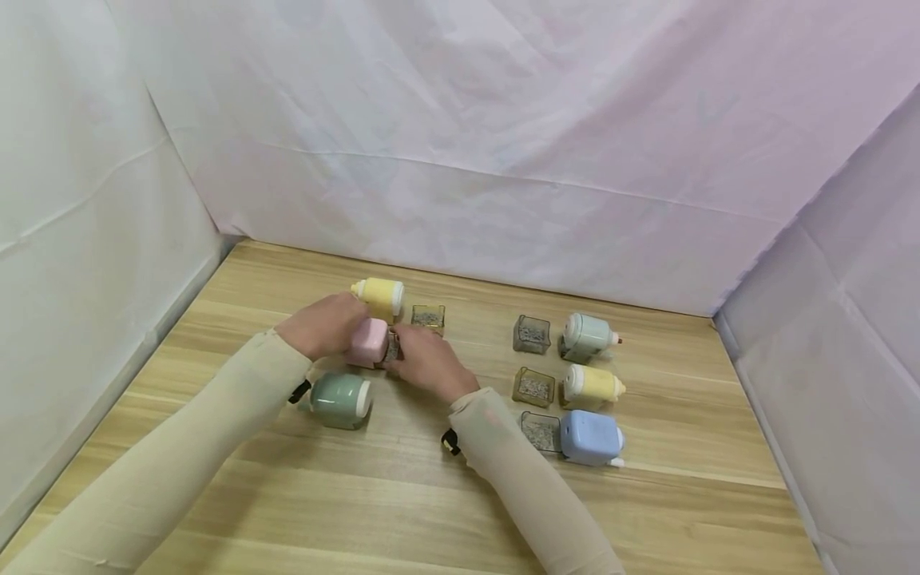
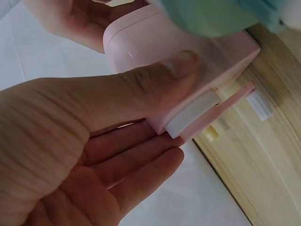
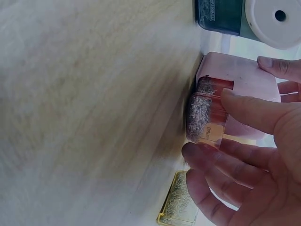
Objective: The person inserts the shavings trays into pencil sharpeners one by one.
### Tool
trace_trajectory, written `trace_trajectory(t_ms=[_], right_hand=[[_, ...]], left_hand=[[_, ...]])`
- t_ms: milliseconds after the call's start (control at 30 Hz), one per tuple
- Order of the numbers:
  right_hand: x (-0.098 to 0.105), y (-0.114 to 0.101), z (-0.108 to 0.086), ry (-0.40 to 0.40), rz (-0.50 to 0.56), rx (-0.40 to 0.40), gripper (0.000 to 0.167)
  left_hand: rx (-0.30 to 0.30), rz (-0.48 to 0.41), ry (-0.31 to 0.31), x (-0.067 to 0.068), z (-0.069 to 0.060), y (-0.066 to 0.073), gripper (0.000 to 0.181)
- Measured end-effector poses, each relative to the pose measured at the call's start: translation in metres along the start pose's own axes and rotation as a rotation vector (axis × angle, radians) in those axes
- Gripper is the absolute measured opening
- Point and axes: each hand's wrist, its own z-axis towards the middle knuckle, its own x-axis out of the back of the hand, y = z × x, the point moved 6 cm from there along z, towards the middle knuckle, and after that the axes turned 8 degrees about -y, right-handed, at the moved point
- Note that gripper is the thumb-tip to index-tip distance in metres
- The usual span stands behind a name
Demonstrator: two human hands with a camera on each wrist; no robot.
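A pink crank pencil sharpener (image 2: 141, 40) is gripped by my left hand (image 1: 327, 323), the thumb lying along its side near the white collar and crank. Between the thumb and fingers of my right hand (image 3: 254, 160), I pinch the sharpener's clear reddish shavings drawer (image 3: 207, 113). Grey shavings fill much of that drawer, which sits partly out of the pink body. Close by, nearer me, lies a green sharpener (image 1: 339, 401). Behind the pink one is a yellow sharpener (image 1: 381, 297), with a yellowish drawer of shavings (image 1: 429, 318) beside it.
On the right lie a pale blue-green sharpener (image 1: 585, 335), a second yellow one (image 1: 592, 385) and a blue one (image 1: 592, 438). Beside them stand a grey drawer (image 1: 532, 334), an amber drawer (image 1: 533, 387) and a clear drawer (image 1: 541, 433), all holding shavings. White sheets (image 1: 460, 192) enclose the wooden table (image 1: 402, 495).
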Motion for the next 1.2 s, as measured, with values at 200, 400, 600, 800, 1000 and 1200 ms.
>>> trace_trajectory(t_ms=[200, 400, 600, 800, 1000, 1200], right_hand=[[-0.002, 0.0, 0.0, -0.016, 0.014, -0.009, 0.046], [0.001, 0.005, -0.005, -0.034, 0.054, -0.027, 0.051], [0.007, 0.012, -0.012, -0.044, 0.024, -0.074, 0.063], [0.007, 0.015, -0.017, -0.083, -0.009, -0.044, 0.045], [-0.002, 0.013, -0.021, -0.142, -0.08, 0.032, 0.04], [-0.006, 0.01, -0.02, -0.147, -0.122, 0.069, 0.043]], left_hand=[[0.004, 0.019, 0.002, -0.001, 0.001, 0.001, 0.018], [0.021, 0.006, -0.006, -0.003, 0.003, 0.001, 0.018], [0.038, 0.012, -0.013, -0.003, 0.003, 0.0, 0.019], [0.042, 0.022, -0.019, -0.004, 0.003, 0.0, 0.019], [0.017, 0.018, 0.007, -0.005, 0.004, 0.0, 0.021], [0.014, 0.024, 0.012, -0.004, 0.004, 0.0, 0.022]])
